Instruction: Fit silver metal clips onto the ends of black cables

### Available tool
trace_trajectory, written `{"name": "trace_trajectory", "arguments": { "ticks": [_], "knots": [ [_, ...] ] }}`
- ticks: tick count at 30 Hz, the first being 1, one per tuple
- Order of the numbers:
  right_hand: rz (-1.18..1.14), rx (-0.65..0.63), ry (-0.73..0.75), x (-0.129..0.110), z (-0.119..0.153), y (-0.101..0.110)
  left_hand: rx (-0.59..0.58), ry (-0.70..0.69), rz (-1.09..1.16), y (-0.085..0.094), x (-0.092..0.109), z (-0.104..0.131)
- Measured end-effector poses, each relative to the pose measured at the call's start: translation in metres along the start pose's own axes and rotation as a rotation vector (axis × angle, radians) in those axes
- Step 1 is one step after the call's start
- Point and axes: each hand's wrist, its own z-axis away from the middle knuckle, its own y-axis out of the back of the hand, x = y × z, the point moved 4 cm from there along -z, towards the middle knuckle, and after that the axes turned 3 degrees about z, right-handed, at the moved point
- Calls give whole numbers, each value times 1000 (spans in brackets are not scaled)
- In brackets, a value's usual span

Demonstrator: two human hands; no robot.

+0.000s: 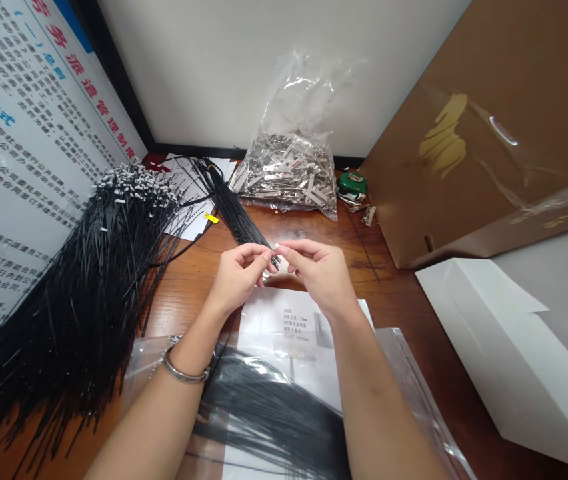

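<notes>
My left hand (241,275) is closed in a pinch, and a thin black wire (227,338) trails down from it past the wrist. Fingertip to fingertip with it, my right hand (318,270) also pinches, with a tiny white piece (277,247) showing at its thumb and forefinger; fingers hide most of it. Just behind the hands lies a bundle of black wires (239,217), its bare-looking ends close to my fingers. Under my forearms a clear plastic bag (404,373) holds more black wires (274,407) over a printed white sheet (264,313).
At left rises a large heap of black wires (79,287) with white ends. A clear bag of small metal clips (289,170) stands by the wall, beside a green tape measure (352,183). On the right are a brown box (464,147) and a white box (509,353).
</notes>
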Motion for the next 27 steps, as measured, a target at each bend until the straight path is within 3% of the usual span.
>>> {"name": "trace_trajectory", "arguments": {
  "ticks": [17,27],
  "knots": [
    [131,-26,61,-2,0,-2,-2,-5,-38,2,-2,-1],
    [317,10,274,-8,2,-3,40,3,-26,0,0,-1]
  ]
}}
